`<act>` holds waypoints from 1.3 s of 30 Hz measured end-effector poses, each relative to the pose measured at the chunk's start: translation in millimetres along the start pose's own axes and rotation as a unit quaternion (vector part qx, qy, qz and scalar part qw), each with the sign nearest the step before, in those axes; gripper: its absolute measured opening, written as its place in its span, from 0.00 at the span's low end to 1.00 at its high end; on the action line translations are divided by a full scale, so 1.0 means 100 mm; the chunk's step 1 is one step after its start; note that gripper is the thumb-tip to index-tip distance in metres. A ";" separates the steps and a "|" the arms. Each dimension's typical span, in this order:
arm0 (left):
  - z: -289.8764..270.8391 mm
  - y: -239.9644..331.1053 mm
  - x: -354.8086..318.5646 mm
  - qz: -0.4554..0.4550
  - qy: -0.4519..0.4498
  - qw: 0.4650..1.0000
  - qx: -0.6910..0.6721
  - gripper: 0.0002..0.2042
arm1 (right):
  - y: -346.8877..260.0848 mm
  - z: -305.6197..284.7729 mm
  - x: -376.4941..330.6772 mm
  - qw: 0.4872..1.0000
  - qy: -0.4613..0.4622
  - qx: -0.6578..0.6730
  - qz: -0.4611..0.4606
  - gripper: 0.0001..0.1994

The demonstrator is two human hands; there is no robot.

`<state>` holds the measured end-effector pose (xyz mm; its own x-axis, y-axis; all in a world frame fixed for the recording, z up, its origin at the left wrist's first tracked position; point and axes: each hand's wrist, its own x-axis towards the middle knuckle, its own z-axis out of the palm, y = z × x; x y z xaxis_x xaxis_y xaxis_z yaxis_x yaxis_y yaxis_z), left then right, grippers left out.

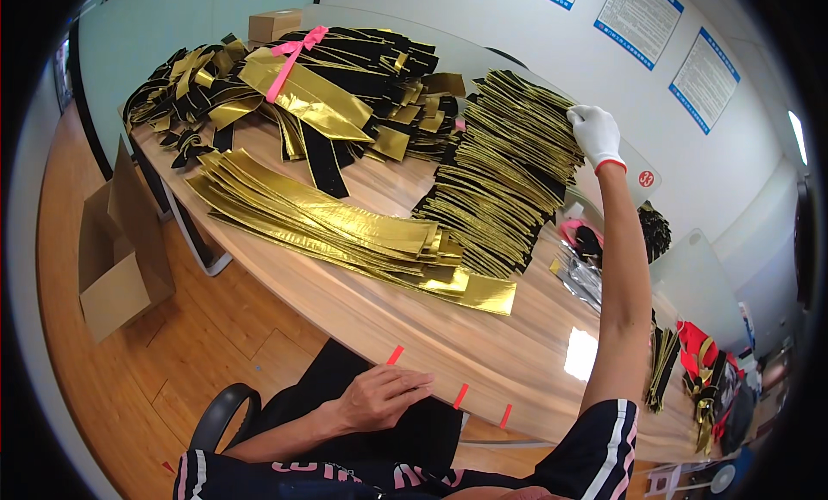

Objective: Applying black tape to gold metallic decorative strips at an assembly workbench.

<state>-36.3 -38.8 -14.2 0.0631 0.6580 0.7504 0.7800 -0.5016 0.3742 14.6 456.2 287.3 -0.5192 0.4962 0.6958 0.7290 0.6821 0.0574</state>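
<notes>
My right hand [595,134], in a white glove with a red cuff, reaches to the far right edge of a long row of black-and-gold strips [504,172]. Its fingers are curled closed at the strip ends; the fingertips are partly hidden. The strips lie overlapped, their thin gold edges showing. My bare left hand [385,397] hovers by the table's near edge, palm down, fingers stretched out and holding nothing. A fanned stack of flat gold strips [319,211] lies left of the row, one strip jutting toward me.
Behind is a heap of black-and-gold strips [362,60] with a pink ribbon [293,59]. Red tape marks [461,396] line the near edge of the wooden table [345,293]. An open cardboard box [121,250] stands on the floor at left. Red and black items [711,371] lie at right.
</notes>
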 end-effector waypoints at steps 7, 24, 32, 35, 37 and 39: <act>0.00 -0.02 -0.02 -0.002 -0.005 1.000 0.004 0.22 | 0.08 0.06 -0.06 0.994 0.037 0.101 0.000 0.14; -0.01 -0.02 -0.02 -0.007 -0.014 1.000 0.021 0.20 | 0.47 0.30 -0.04 0.972 -0.104 0.204 0.048 0.24; 0.00 -0.02 0.00 -0.003 -0.004 1.000 0.015 0.17 | 0.60 0.36 0.10 0.983 -0.055 0.167 0.061 0.28; -0.01 -0.02 0.00 -0.003 -0.001 1.000 0.024 0.17 | 0.37 0.32 0.15 0.990 -0.079 0.097 0.067 0.29; 0.01 -0.01 -0.01 -0.015 0.001 1.000 0.016 0.17 | 0.26 0.25 0.22 0.987 -0.130 0.024 0.091 0.30; 0.03 -0.01 -0.02 -0.008 0.006 1.000 0.017 0.17 | 0.21 0.27 0.26 0.986 -0.140 -0.023 0.086 0.30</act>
<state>-35.5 -38.0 -17.1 0.0429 0.6587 0.7512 0.8017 -0.4714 0.3676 4.8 497.5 287.4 -0.4841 0.7360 0.4732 0.8331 0.5531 -0.0080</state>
